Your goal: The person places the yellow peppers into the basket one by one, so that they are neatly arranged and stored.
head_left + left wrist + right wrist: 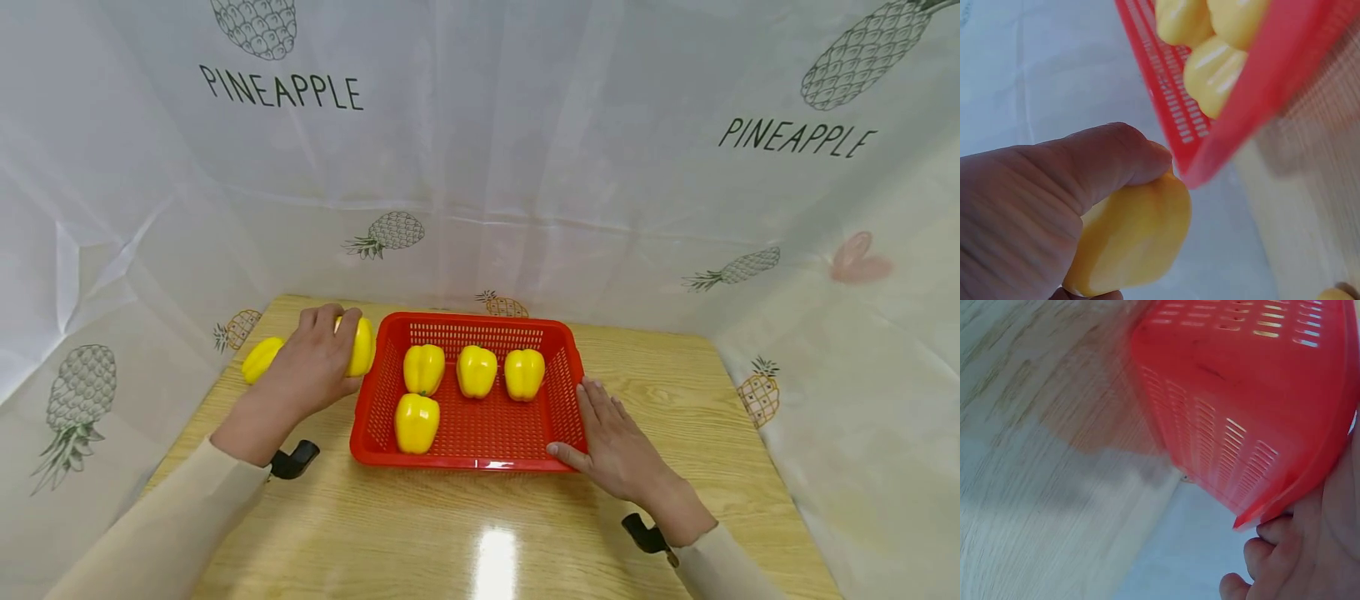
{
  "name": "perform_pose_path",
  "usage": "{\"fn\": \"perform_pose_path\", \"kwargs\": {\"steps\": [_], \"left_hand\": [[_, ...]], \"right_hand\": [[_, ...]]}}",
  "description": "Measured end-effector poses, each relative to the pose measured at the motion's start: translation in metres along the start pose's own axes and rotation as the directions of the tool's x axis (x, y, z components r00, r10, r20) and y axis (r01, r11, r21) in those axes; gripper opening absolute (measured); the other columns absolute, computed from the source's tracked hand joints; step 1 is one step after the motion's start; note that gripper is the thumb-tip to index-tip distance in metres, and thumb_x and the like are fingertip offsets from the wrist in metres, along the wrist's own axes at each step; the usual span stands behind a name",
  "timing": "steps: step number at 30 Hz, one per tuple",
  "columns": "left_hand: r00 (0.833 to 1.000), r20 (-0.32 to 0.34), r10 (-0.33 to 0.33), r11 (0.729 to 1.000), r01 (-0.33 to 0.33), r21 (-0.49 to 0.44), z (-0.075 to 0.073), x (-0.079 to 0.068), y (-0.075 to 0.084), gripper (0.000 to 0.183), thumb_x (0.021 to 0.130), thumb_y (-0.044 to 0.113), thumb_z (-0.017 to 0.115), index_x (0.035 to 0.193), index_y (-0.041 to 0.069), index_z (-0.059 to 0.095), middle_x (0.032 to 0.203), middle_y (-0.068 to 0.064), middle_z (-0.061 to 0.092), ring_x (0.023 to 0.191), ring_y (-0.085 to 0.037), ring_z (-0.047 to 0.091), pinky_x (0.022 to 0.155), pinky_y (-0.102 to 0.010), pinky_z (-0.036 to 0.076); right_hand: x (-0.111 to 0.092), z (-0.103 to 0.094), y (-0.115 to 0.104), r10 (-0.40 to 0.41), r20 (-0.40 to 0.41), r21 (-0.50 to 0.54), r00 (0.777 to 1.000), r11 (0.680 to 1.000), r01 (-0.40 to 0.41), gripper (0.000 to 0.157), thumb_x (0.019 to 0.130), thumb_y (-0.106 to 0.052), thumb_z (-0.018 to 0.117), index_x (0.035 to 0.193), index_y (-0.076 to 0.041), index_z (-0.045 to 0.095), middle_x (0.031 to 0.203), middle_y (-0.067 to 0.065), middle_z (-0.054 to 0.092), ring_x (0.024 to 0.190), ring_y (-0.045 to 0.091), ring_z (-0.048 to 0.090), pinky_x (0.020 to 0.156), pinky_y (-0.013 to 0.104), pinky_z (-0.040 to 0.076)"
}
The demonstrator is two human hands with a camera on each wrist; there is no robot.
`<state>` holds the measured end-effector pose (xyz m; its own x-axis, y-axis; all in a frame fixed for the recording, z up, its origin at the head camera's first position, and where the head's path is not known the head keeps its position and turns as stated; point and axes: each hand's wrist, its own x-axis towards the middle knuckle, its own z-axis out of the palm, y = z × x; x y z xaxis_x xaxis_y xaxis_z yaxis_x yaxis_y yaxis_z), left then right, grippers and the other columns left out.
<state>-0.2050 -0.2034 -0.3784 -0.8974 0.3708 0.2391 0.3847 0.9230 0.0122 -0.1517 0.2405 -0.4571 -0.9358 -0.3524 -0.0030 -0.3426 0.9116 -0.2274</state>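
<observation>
My left hand [318, 358] grips a yellow bell pepper [362, 347], holding it up beside the left rim of a red plastic basket [480, 463]. In the left wrist view the thumb lies across the top of this pepper, with fingertips showing beneath it. Several more yellow bell peppers stand in the basket: a row along its back, and one pepper [417, 423] at the front left. My right hand [618, 446] rests on the basket's front right corner, fingers extended along the right rim and thumb on the front rim.
Another yellow bell pepper [261, 360] lies on the wooden table [360, 533] left of the basket, partly hidden by my left hand. A white sheet [510, 167] printed with pineapples hangs behind the table and along both sides.
</observation>
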Motion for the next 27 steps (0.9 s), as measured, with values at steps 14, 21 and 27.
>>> {"fn": "perform_pose_path", "kwargs": {"steps": [14,21,27], "left_hand": [[0.992,0.038,0.119,0.99,-0.122,0.067,-0.003,0.033,0.052,0.1,0.078,0.043,0.093,0.149,-0.006,0.042,0.137,-0.03,0.051,0.123,-0.045,0.049,0.107,-0.048,0.053],[0.978,0.072,0.198,0.971,-0.205,0.125,-0.002,0.048,0.081,0.097,0.079,0.05,0.09,0.147,-0.006,0.047,0.132,-0.026,0.054,0.116,-0.041,0.051,0.104,-0.045,0.052],[0.958,0.13,0.255,0.947,-0.274,0.165,0.0,0.057,0.101,0.091,0.082,0.053,0.083,0.145,-0.004,0.051,0.129,-0.023,0.058,0.115,-0.037,0.053,0.105,-0.042,0.052]], "right_hand": [[-0.001,0.006,0.002,0.002,-0.016,-0.043,1.0,0.999,-0.003,0.107,0.101,-0.073,0.048,0.165,0.007,0.02,0.174,0.027,0.016,0.161,0.044,0.018,0.13,0.062,0.017],[0.002,0.008,0.0,0.007,-0.028,-0.048,1.0,0.999,-0.009,0.108,0.1,-0.075,0.048,0.165,0.006,0.02,0.174,0.026,0.018,0.162,0.042,0.019,0.13,0.06,0.017],[0.001,0.008,0.0,0.014,-0.033,-0.045,0.999,0.999,-0.015,0.108,0.1,-0.074,0.05,0.165,0.007,0.02,0.173,0.026,0.019,0.162,0.042,0.019,0.131,0.06,0.017]]}}
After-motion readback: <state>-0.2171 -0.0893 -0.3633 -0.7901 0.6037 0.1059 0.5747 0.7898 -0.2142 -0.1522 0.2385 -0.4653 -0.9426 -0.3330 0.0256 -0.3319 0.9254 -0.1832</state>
